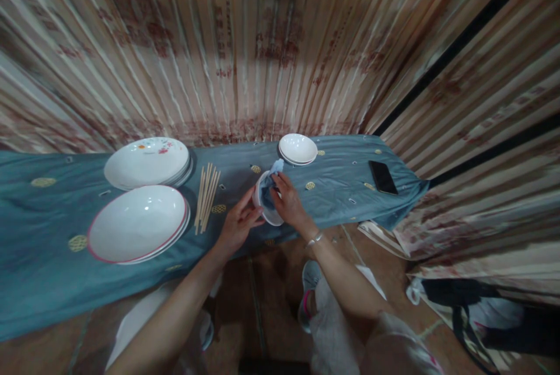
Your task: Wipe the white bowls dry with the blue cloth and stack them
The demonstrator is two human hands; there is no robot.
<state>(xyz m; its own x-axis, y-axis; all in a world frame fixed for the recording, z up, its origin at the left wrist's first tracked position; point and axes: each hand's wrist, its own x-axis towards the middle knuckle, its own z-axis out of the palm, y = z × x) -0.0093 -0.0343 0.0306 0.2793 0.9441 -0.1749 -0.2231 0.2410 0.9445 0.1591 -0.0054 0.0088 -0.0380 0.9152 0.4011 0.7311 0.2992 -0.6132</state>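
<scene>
My left hand (240, 218) grips a small white bowl (275, 218) by its left side, tilted above the table's front edge. A blue cloth (266, 189) is bunched inside the bowl, and one end sticks up past the rim. Pinched on that cloth, my right hand (286, 197) reaches into the bowl from the right. Just beyond, a short stack of small white bowls (298, 149) sits on the table. Left of my hands lie several wooden chopsticks (207, 199), roughly side by side.
Stacked white plates (146, 162) and red-rimmed large bowls (137, 224) stand at the left. A black phone (382, 177) lies near the right end of the blue tablecloth (339, 188). Pleated curtains (262, 42) hang behind. Bags (485, 311) rest on the floor at right.
</scene>
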